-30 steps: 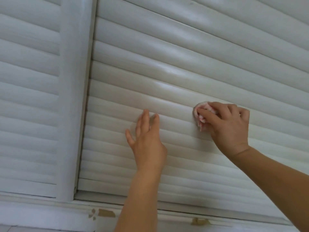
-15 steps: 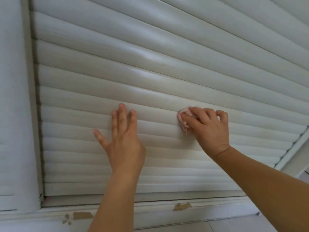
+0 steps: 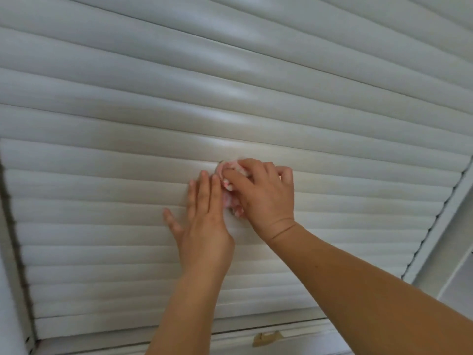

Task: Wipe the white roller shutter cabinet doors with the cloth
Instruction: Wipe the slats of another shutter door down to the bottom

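A white roller shutter door (image 3: pixel 107 190) of horizontal slats fills most of the view. My right hand (image 3: pixel 266 198) is shut on a small bunched pink and white cloth (image 3: pixel 228 185) and presses it against a slat near the middle. My left hand (image 3: pixel 203 224) lies flat on the slats with its fingers apart. Its fingertips touch the cloth from the left. Most of the cloth is hidden under my right fingers.
The door's left guide rail (image 3: pixel 15 252) runs down the left edge and its right frame (image 3: pixel 440 226) slants down at the right. Below the door is a white sill with a chipped patch (image 3: pixel 266 338) showing brown.
The view has shifted right along the door. My two hands have come together; the left hand now touches the cloth, which was a hand's width away before.
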